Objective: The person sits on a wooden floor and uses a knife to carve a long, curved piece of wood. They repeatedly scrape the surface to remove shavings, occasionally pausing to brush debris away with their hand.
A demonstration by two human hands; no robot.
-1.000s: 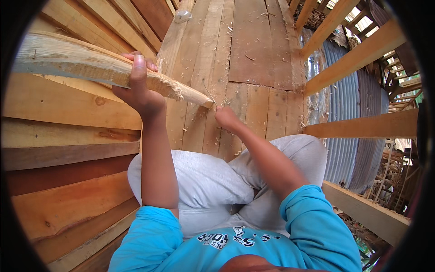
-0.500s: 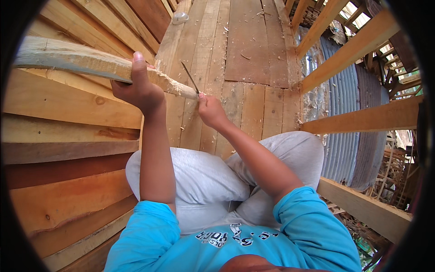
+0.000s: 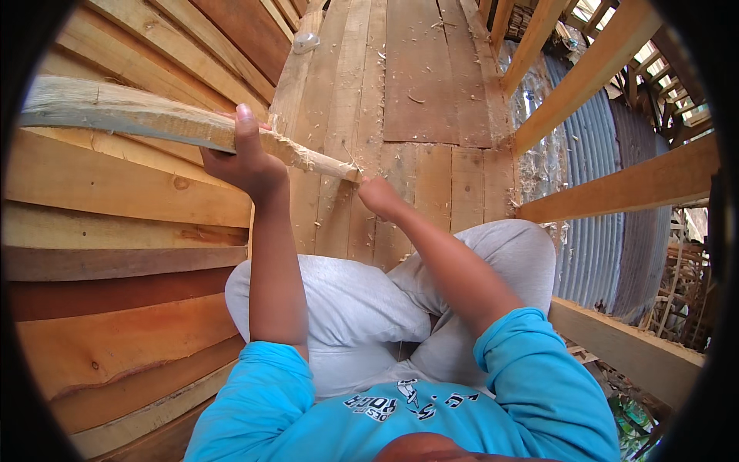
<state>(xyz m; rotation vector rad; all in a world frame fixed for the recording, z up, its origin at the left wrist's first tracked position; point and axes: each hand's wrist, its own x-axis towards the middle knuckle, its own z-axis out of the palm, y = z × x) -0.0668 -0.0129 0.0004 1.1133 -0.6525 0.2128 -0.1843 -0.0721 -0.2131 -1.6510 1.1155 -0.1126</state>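
Observation:
A long piece of pale, roughly carved wood (image 3: 165,122) reaches from the far left to the middle, broad at the left and tapering to a narrow end. My left hand (image 3: 250,162) is wrapped around it, thumb on top. At the narrow tip, my right hand (image 3: 381,197) is closed, fingers against the wood. A thin knife blade showed from this fist a moment ago; now it can hardly be made out, and its handle is hidden in the fist. Shavings cling to the wood's upper edge between my hands.
Wood shavings (image 3: 416,99) lie scattered over the plank floor (image 3: 396,177). A small clear plastic object (image 3: 305,42) sits near the left wall of overlapping boards (image 3: 123,173). On the right are wooden rails (image 3: 623,181) with corrugated metal sheets (image 3: 589,169) beyond. My crossed legs are close below.
My right hand has moved slightly right and nearer to me, and the blade has turned out of clear view. The wood and my left hand have shifted a little right and down.

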